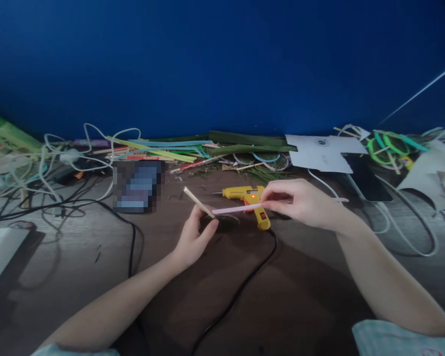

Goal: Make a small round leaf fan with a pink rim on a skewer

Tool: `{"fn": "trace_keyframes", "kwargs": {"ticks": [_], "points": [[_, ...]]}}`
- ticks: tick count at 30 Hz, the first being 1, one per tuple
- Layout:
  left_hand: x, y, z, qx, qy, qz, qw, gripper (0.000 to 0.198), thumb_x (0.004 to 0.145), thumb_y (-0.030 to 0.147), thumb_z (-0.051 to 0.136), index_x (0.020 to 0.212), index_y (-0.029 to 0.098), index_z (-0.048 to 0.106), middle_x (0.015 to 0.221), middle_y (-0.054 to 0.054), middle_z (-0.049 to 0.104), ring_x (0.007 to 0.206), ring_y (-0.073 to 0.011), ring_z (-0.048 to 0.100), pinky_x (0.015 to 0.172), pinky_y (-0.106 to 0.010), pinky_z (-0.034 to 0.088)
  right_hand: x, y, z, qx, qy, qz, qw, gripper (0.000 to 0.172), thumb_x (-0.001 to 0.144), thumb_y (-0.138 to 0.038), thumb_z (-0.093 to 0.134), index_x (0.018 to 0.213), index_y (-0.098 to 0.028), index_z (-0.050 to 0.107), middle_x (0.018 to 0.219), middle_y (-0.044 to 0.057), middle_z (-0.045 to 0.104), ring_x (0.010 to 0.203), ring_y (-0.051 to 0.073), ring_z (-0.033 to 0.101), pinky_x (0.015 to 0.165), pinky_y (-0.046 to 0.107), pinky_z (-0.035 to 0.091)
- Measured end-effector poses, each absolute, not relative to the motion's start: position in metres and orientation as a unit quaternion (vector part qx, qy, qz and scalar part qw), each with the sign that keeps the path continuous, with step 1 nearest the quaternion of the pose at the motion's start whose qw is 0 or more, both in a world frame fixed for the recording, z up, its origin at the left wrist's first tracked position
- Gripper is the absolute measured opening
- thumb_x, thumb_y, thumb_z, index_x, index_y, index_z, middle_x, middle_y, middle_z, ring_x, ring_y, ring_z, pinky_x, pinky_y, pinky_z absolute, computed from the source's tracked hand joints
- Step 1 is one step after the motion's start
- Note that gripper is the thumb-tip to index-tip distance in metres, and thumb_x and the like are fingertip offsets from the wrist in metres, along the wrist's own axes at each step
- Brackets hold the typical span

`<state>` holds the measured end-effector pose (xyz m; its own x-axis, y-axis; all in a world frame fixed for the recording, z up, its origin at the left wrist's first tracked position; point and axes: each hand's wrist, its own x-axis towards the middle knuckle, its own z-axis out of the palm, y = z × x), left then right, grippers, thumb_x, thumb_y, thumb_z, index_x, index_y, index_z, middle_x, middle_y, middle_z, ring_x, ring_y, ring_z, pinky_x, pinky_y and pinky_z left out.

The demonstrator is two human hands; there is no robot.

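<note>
The wooden stick (pixel 198 201) is in the grip of the left hand (pixel 195 237), thumb and fingers closed about its lower part; its long axis slants from upper left down to the right, towards the thumb. The pale pink strip (pixel 235 209) is pinched at its right end in the grip of the right hand (pixel 300 200), and runs almost level, its free end pointing left. That free end and the stick's lower end are what matter here — in this view they meet, but I can't make out whether they touch. From the right hand, the stick lies to the left, beyond the strip's tip.

Just beside the left thumb is a dark greenish piece (pixel 228 222), too dim to name. Behind the strip lies one yellow glue gun (pixel 250 191), nozzle to the left, nearer the right hand, its small light glowing.

Counted: one stick and one strip held, one glue gun, two phones — one to the left (pixel 141 190), one to the right (pixel 369 180) — and one white card (pixel 326 151). The leaf strips (pixel 244 137) and cables at the back of the worktop (pixel 178 311) overlap too much to count.
</note>
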<state>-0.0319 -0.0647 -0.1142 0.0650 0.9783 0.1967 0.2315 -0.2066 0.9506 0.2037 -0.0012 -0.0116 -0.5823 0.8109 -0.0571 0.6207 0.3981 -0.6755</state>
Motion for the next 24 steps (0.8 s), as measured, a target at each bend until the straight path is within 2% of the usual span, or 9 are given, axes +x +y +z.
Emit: {"fn": "trace_keyframes", "kwargs": {"ticks": [24], "points": [[-0.0322,-0.0637,-0.1166,0.643,0.44,0.516,0.356,0.013,0.086,0.023,0.05,0.098,0.023,0.046,0.092,-0.002,0.055,0.085,-0.014,0.054,0.076,-0.028,0.046,0.2064,-0.0003,-0.0103,-0.427,-0.83,0.344,0.106,0.017,0.083,-0.033,0.052,0.077,-0.02,0.062,0.072,-0.001,0.06,0.06,0.011,0.05,0.055,0.024,0.034]]}}
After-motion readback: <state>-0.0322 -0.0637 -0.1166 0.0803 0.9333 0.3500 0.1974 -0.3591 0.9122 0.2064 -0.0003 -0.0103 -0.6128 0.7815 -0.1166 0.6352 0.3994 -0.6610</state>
